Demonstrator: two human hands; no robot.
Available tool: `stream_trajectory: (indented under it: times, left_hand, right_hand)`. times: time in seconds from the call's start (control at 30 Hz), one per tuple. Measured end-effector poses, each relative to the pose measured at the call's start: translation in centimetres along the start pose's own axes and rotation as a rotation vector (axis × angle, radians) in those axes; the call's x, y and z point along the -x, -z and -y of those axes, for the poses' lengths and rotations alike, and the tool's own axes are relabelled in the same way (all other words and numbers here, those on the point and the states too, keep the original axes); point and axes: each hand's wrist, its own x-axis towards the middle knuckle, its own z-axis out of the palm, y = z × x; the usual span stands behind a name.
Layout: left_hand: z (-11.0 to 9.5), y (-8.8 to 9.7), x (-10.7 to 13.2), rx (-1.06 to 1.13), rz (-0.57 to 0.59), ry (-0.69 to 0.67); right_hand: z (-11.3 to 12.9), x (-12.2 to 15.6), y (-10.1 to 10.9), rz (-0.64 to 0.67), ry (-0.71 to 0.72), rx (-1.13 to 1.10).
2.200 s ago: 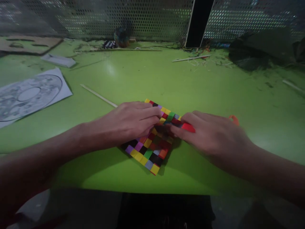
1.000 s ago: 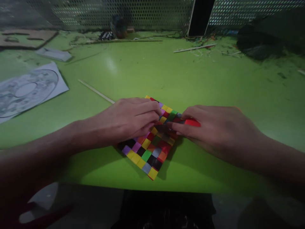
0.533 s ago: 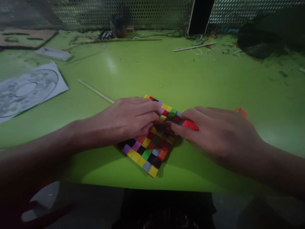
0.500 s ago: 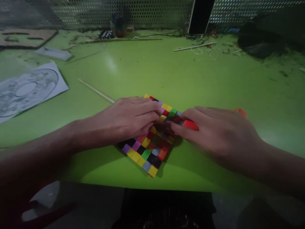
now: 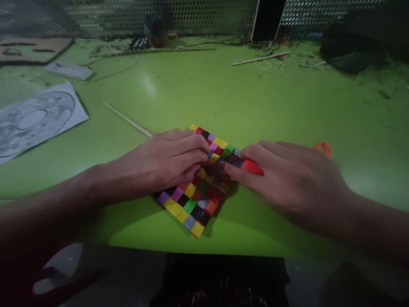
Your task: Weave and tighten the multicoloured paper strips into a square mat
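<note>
A woven mat (image 5: 203,192) of many-coloured paper strips lies aslant on the green table near its front edge. My left hand (image 5: 179,155) rests over the mat's left side, fingers bent together and pressed onto it; the fingertips are partly hidden. My right hand (image 5: 294,170) is closed around a red-handled tool (image 5: 252,166) with a dark, flat blade that reaches over the mat towards my left fingertips. Whether it is a knife or scissors I cannot tell. An orange loop (image 5: 323,148) shows behind my right hand.
A thin pale stick (image 5: 128,119) lies beyond my left hand. At left are a printed paper sheet (image 5: 78,111), a white strip of card (image 5: 68,70) and cut cardboard (image 5: 60,47). Another stick (image 5: 260,58) and scraps lie before a perforated metal panel (image 5: 207,17).
The mat and both hands appear slightly further left, with the whole view shifted a little. Both hands keep the same hold, and the blade stays over the mat.
</note>
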Motion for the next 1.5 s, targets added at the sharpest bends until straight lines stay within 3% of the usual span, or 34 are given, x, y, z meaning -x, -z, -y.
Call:
stream_trajectory:
  times: [0.47,0.7,0.9,1.03,1.2,1.37,1.5]
  left_hand:
    - [0.3,-0.6,0.0,0.141,-0.045,0.015]
    - [0.5,-0.9,0.4,0.078,-0.128,0.018]
    - [0.4,-0.6,-0.2,0.029,-0.106,-0.049]
    - [0.3,-0.5,0.1,0.029,-0.105,-0.018]
    - [0.3,-0.2,0.3,-0.013,-0.122,0.015]
    - [0.3,0.0,0.2,0.288,-0.17,0.176]
    - [0.4,-0.2,0.2,0.535,-0.286,0.318]
  right_hand:
    - [0.0,-0.3,-0.5,-0.114,0.055,0.011]
    - [-0.3,-0.1,-0.5,-0.133,0.039,-0.033]
    - [-0.1,-0.2,-0.5,-0.156,0.011,-0.025]
    - [-0.1,-0.3,-0.8,-0.166,0.009,0.021]
    - [-0.8,-0.2,-1.0,-0.096,0.045,0.125]
    - [-1.4,-0.1,-0.4,0.046,-0.064,0.037]
    - [-2.4,-0.2,-0.3,0.052,-0.12,0.031]
